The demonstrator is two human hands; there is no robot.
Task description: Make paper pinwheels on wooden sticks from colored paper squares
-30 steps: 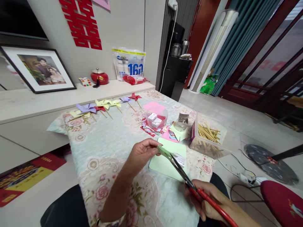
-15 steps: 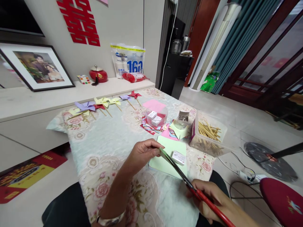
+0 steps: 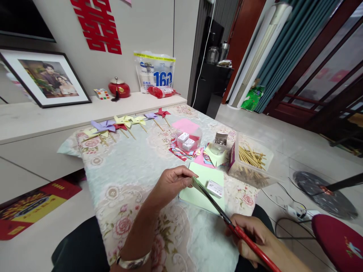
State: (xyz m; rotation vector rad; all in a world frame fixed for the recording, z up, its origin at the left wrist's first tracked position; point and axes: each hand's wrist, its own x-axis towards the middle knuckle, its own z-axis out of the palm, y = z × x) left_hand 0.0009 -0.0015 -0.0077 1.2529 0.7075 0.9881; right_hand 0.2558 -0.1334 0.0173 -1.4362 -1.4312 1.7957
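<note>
Floral tablecloth (image 3: 127, 177), clear box of sticks (image 3: 251, 160), green paper stack (image 3: 198, 194), left hand (image 3: 170, 183) pinching a small green paper (image 3: 195, 181), right hand (image 3: 255, 238) gripping red-handled scissors (image 3: 227, 219), blades at the paper's edge

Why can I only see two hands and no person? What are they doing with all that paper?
The camera sits on the person's head and looks down, so you see what they see: their own arms. The left hand pinches a small piece of green paper. The right hand holds red-handled scissors, whose blades meet that paper. Below lies a sheet of green paper with a tiny white box on it, on a flowery tablecloth. Further away are paper pinwheels on sticks in a row, a clear tub of wooden sticks, and a round tub on colourful paper.
</note>
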